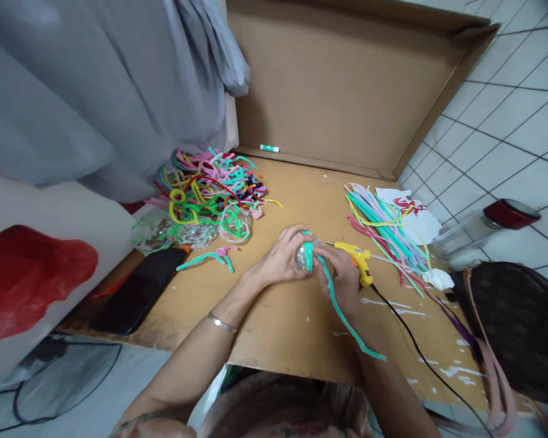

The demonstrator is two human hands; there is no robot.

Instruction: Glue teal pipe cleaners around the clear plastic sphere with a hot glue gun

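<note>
Left hand (pixel 281 258) is curled about a small clear ball (pixel 300 260), fingers closed round its far side, holding it just above the middle of the bench (pixel 292 201). My right hand (pixel 342 280) is directly beside it, touching, with fingertips pinched on a teal pipe cleaner (pixel 342 315) where it crosses the ball in a band. From that pinch the loose length runs back toward me and to my right, lying over my right wrist, so its long axis slants away from the ball. The right hand is the nearer one to that free tail. A yellow glue gun (pixel 354 255) lies just beyond my right knuckles, its nozzle pointing at the ball.
</note>
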